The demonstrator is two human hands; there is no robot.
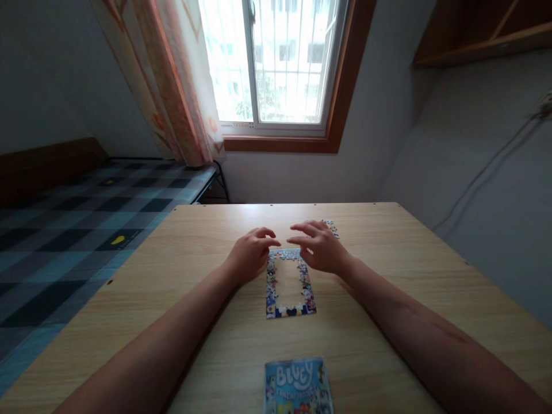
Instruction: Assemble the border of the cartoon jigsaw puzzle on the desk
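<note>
A small jigsaw puzzle frame (289,309), only its coloured border assembled, lies in the middle of the wooden table (388,270). My left hand (250,253) rests at its upper left corner with fingers curled, the tips near the top edge. My right hand (321,247) hovers at the upper right corner, fingers bent and apart, pointing toward the top border. Whether either hand pinches a piece is hidden. A little heap of loose puzzle pieces (331,227) lies just beyond my right hand.
A blue puzzle box or card marked "Bluey" (297,386) lies at the near table edge. A bed with a checked cover (64,230) stands to the left. Behind the table are a window (276,63) and a curtain (172,80).
</note>
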